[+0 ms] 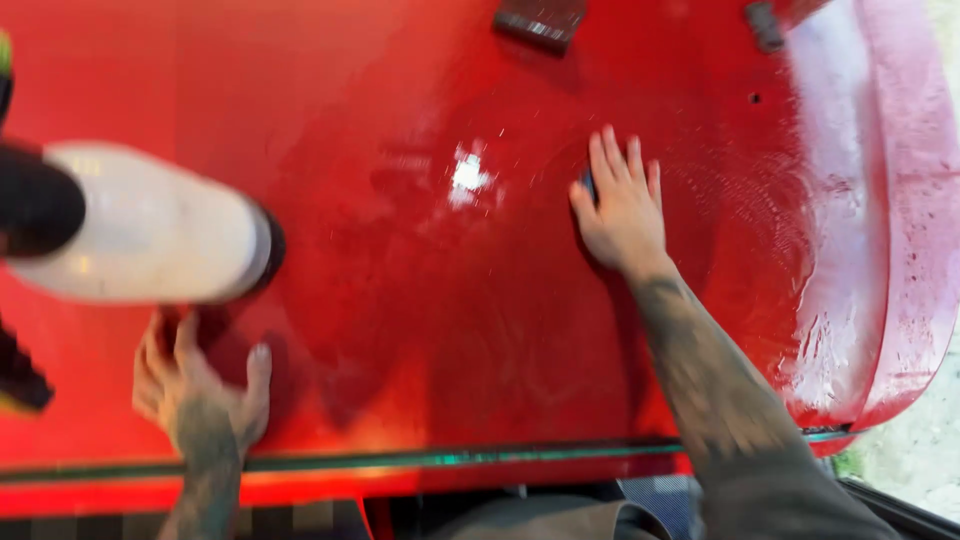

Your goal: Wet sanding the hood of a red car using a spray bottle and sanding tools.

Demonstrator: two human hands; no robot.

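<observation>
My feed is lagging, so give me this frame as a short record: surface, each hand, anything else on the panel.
surface: glossy wet red car panel, glare spot near its middle
right hand: flat on the panel, fingers spread, pressing a small dark pad that is mostly hidden
left hand: holding up a white spray bottle, blurred, black top
other: dark rectangular block at the top edge
panel edge: green-tinted trim strip nearest the person

We've open red panel (420, 300) btwn hands; white bottle (150, 235) blocks near left, two dark blocks (540, 22) sit far.
</observation>
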